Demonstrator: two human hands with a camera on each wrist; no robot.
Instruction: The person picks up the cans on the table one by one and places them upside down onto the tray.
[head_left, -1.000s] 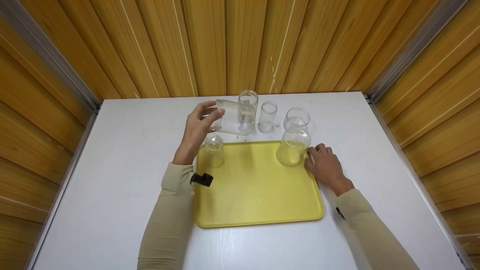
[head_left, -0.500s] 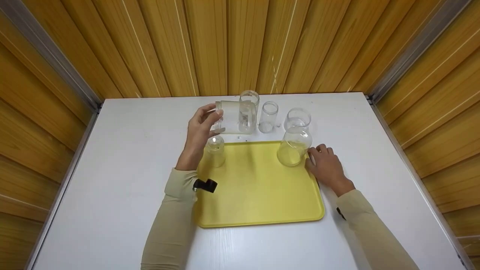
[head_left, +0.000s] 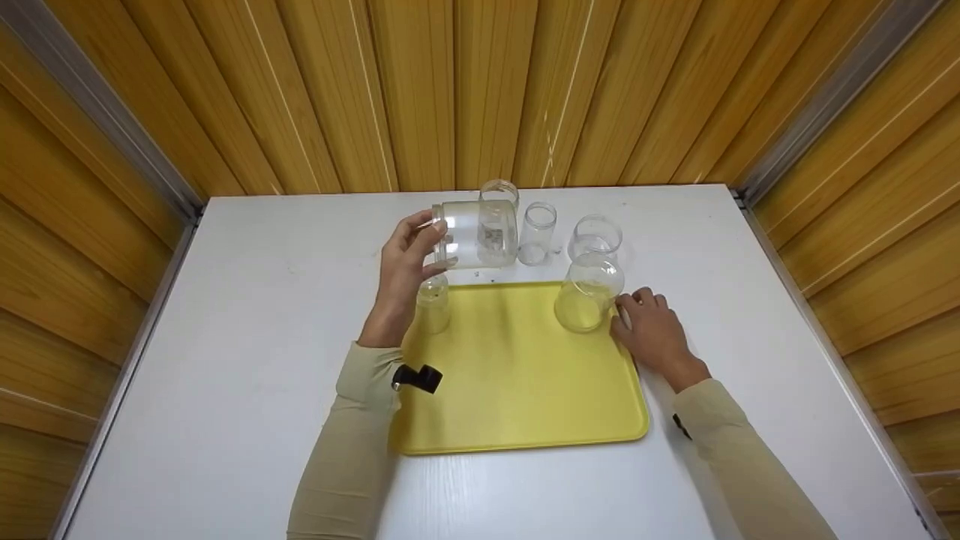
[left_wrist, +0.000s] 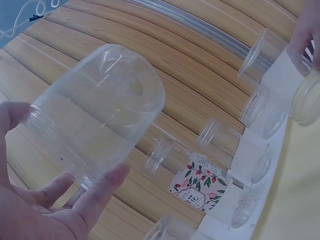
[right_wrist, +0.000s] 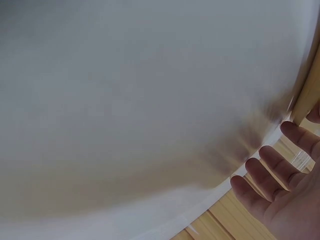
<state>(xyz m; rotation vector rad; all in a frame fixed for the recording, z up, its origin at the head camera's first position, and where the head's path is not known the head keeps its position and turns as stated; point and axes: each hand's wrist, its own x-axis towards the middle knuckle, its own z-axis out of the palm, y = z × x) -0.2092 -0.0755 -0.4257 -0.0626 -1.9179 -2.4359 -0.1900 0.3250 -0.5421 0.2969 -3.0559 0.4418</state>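
The left hand (head_left: 409, 251) was held raised toward the desk's (head_left: 240, 337) far edge, thumb and fingers curled. The right hand (head_left: 651, 330) was rested lower, toward the right edge, fingers relaxed.

Yellow in the tray (head_left: 525, 390), white in the desk (head_left: 240, 360), beige in the sleeves (head_left: 337, 457). Patterned with reddish flowers and green leaves on the label (left_wrist: 201, 183). Colourless in the jars (head_left: 463, 236), wood-grained orange-brown in the walls (head_left: 420, 90).
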